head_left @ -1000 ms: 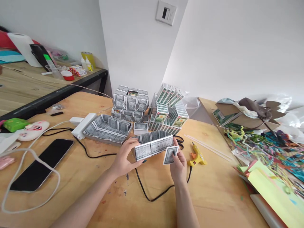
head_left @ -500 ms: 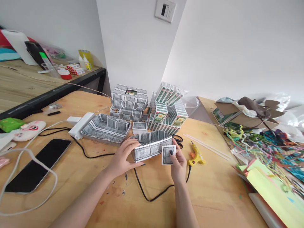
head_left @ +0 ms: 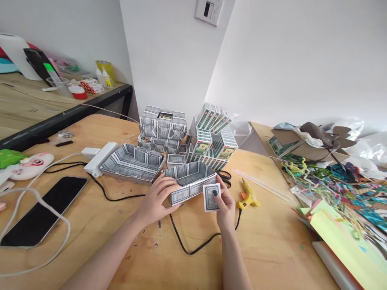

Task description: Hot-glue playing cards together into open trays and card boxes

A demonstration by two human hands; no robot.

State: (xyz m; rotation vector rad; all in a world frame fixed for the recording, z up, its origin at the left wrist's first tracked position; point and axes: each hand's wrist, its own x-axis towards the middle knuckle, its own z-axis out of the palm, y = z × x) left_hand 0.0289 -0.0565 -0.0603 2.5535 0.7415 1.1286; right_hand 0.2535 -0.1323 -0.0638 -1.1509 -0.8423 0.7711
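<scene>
Left hand grips grey patterned card tray; right hand pinches 1 patterned card. Risk: card slips askew, tray wall buckles.

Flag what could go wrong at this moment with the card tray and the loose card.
The left hand grips only one end of the small card tray, so pressing the folded card in the right hand against it might buckle the wall. The black cord beneath could snag, tugging the yellow glue gun.

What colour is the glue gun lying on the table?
The glue gun is yellow with a black cord, seen in the head view beside the right hand.
</scene>
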